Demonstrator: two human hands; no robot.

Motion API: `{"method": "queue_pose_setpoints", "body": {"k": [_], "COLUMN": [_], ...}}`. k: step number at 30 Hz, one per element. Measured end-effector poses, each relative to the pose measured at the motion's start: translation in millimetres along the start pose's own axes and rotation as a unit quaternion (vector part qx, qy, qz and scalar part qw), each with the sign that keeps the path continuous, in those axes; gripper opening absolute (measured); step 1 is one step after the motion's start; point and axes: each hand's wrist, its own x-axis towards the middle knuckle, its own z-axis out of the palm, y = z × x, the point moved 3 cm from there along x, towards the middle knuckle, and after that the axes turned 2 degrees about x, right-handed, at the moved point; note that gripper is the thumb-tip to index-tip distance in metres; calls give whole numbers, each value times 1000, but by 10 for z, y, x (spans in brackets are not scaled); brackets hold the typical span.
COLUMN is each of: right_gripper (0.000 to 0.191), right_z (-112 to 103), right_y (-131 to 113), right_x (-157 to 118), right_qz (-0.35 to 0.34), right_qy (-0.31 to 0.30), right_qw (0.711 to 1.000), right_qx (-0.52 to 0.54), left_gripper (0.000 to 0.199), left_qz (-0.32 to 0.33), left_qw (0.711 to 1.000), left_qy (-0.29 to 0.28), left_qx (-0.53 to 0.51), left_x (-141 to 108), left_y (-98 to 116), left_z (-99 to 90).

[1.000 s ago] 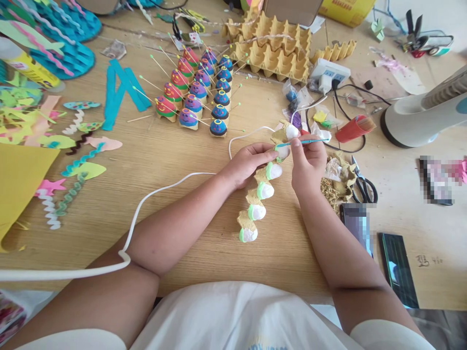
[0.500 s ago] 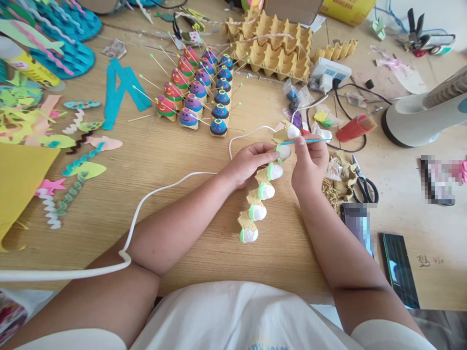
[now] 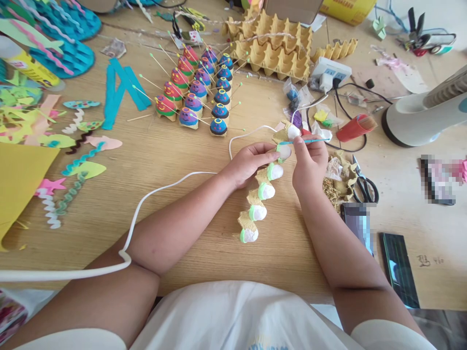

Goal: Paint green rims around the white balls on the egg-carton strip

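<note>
An egg carton strip (image 3: 254,197) runs slantwise in front of me, its cups capped in white with light green edging. My left hand (image 3: 251,163) is closed around the strip near its far end, thumb on top. Between the thumb and fingers of my right hand (image 3: 309,163) is a thin blue stick-like tool (image 3: 315,140). Its tip touches or hovers at the green edge of the second cup from the far end; which one I cannot tell. The farthest cup shows white without a visible green edge.
Painted egg carton strips (image 3: 193,90) with pins stand beyond my hands. Egg trays (image 3: 273,46), a power strip (image 3: 333,70) and a red container (image 3: 353,127) lie farther back. Scissors (image 3: 365,184) and phones (image 3: 399,270) are at right. A white cable (image 3: 160,183) crosses my left arm.
Both hands hold nearly the same place. The blue tool in my right hand has shifted very slightly; the strip looks unmoved.
</note>
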Motion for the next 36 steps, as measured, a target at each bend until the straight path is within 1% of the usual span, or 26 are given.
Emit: {"method": "queue_pose_setpoints", "body": {"k": [6, 10, 16, 20, 25, 30, 33, 36], "right_gripper": [42, 40, 45, 45, 41, 40, 41, 43], "right_z": [-15, -18, 12, -3, -16, -22, 2, 21], "right_y": [10, -1, -15, 2, 32, 26, -3, -6], "right_x": [5, 9, 3, 10, 15, 14, 1, -9], "right_qz": [-3, -9, 2, -1, 6, 7, -3, 1], "right_qy": [12, 28, -4, -1, -5, 15, 5, -7], "right_qw": [1000, 999, 1000, 1000, 1000, 999, 999, 1000], "right_qx": [-8, 22, 13, 15, 14, 38, 37, 19], "left_gripper": [32, 35, 30, 29, 32, 36, 37, 37], "left_qz": [-3, -3, -1, 6, 1, 2, 9, 5], "left_qw": [1000, 1000, 1000, 1000, 1000, 1000, 1000, 1000], "left_qy": [-4, -6, -2, -9, 2, -8, -16, -13], "left_qx": [-6, -21, -11, -7, 4, -18, -25, -15], "left_x": [-1, 3, 7, 4, 3, 6, 7, 10], "left_y": [-1, -1, -4, -7, -13, 0, 2, -14], "left_z": [3, 10, 8, 4, -6, 13, 15, 0]}}
